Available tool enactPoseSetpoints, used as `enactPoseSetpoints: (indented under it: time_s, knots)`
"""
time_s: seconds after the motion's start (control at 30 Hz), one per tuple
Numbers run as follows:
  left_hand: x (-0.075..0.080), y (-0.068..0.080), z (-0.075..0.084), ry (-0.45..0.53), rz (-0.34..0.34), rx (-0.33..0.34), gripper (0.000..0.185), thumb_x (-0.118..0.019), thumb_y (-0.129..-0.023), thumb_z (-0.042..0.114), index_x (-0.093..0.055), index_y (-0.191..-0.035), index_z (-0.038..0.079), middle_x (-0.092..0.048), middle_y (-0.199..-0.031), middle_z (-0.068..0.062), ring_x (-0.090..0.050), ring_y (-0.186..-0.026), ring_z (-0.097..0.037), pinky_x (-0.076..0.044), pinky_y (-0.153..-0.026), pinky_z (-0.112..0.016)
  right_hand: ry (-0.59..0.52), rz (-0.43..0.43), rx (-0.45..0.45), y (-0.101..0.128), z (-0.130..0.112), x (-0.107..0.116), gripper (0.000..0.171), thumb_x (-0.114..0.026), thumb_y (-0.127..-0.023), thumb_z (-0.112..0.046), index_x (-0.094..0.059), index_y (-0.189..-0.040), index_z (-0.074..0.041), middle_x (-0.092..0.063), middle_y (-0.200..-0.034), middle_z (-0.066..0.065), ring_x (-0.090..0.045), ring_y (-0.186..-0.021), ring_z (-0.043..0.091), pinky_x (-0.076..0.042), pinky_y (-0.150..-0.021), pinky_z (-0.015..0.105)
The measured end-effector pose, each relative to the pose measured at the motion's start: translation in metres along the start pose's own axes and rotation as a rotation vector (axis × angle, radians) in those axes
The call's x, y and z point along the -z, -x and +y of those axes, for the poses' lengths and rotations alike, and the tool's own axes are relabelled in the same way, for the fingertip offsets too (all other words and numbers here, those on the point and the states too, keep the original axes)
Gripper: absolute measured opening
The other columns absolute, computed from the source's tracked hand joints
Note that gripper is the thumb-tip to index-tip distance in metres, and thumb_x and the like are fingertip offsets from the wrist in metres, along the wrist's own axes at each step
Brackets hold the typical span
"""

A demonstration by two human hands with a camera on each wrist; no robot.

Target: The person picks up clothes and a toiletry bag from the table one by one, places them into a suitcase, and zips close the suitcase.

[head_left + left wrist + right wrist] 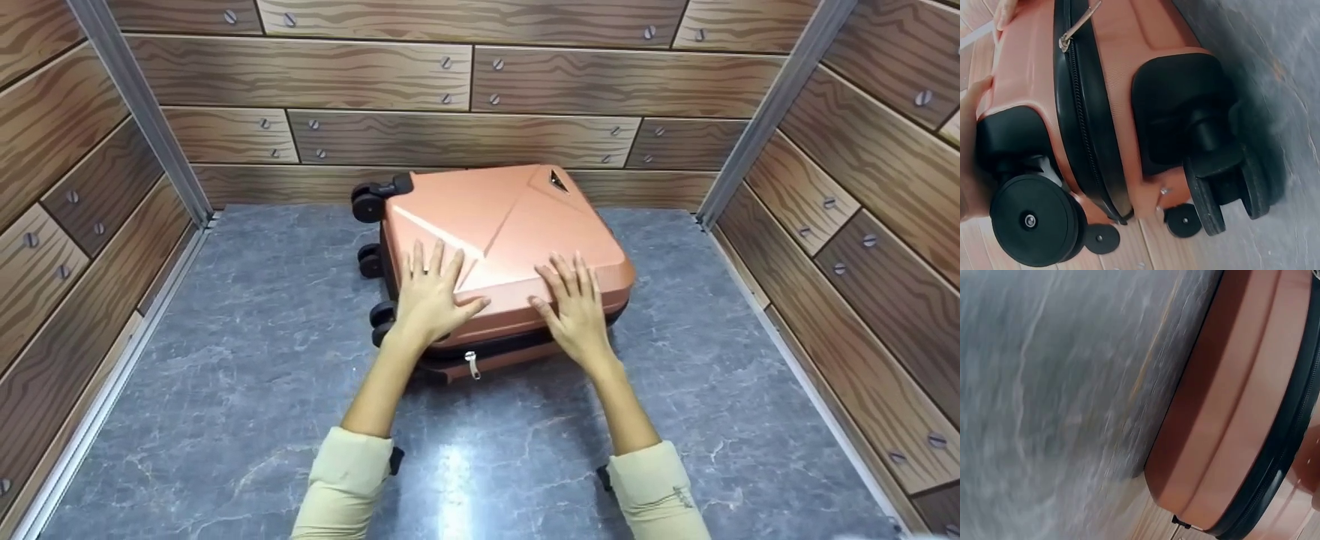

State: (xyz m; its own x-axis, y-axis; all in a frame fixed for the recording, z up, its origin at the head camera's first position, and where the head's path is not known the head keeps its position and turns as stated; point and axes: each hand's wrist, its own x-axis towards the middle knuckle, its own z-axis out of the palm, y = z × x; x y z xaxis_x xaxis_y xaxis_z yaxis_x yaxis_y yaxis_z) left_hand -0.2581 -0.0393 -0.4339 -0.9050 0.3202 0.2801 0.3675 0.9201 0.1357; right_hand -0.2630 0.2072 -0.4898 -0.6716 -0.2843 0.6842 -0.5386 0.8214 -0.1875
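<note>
A rose-gold hard-shell suitcase (517, 206) lies flat on its side, its black wheels (367, 203) pointing left. My left hand (429, 300) rests with spread fingers on the shell's near left part, close to the wheel end. Farther right, my right hand (579, 315) lies on the near edge of the same shell, fingers extended. A metal zipper pull (1079, 25) hangs from the black zipper band (1081, 112) on the side facing me. In the right wrist view, the suitcase's side (1224, 410) shows, with only a bit of hand at the right edge.
Grey marble-patterned floor (247, 360) surrounds the suitcase. Wood-print panels rise as a back wall (375, 75), a left wall (67, 247) and a right wall (847, 247), with metal posts (146, 105) at the corners. The suitcase's far side is close to the back wall.
</note>
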Motion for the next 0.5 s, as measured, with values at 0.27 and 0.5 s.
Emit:
enactPoseSetpoints:
  time_s: [0.27,0.5]
  knots:
    - [0.001,0.004,0.038,-0.127,-0.026,0.081,0.096,-0.035,-0.076,0.078,-0.027,-0.146,0.012,-0.02,-0.146,-0.022,-0.008,-0.13,-0.05,-0.001,-0.104,-0.057,-0.098,0.004,-0.017,-0.004,0.023,0.009,0.055,-0.026,-0.096,-0.052,-0.046,-0.132,-0.015,-0.032,-0.144,0.01,-0.012,-0.135,0.031,-0.001,-0.108,0.047]
    - [-0.001,0.01,0.069,-0.232,0.009,0.171,0.098,-0.034,-0.075,0.079,-0.029,-0.144,0.011,-0.024,-0.144,-0.025,-0.014,-0.127,-0.053,-0.008,-0.102,-0.06,-0.149,-0.012,-0.037,-0.012,0.038,0.012,0.056,-0.027,-0.096,-0.051,-0.048,-0.132,-0.014,-0.033,-0.144,0.011,-0.015,-0.135,0.029,-0.003,-0.108,0.044]
